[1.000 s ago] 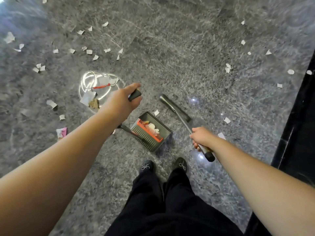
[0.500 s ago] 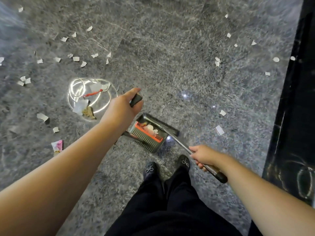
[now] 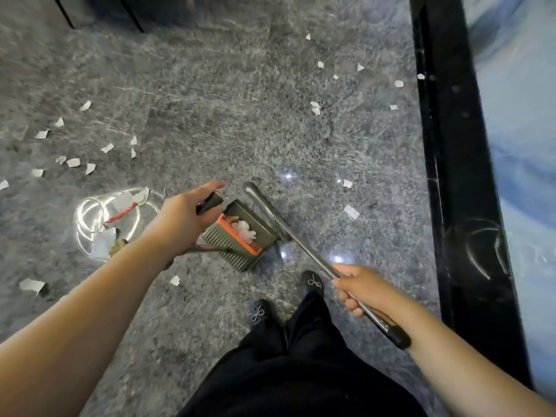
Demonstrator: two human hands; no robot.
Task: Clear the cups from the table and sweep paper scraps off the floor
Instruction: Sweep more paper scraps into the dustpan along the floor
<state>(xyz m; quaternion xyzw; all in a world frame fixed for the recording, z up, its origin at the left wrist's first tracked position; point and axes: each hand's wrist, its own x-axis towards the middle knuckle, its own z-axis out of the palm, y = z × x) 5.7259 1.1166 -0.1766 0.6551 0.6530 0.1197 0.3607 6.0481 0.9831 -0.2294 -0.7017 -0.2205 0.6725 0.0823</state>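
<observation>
Our left hand [image 3: 183, 219] curls round the black grip of one grey-green plastic dustpan [image 3: 240, 236] on the grey stone floor [image 3: 240, 115]; our right hand [image 3: 359, 288] grips one metal-handled broom [image 3: 301, 245]. Roughly twenty white paper scraps [image 3: 73, 162] lie scattered.

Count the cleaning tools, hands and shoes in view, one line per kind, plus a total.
dustpan: 1
broom: 1
hands: 2, left hand and right hand
shoes: 2, left shoe and right shoe
total: 6
</observation>
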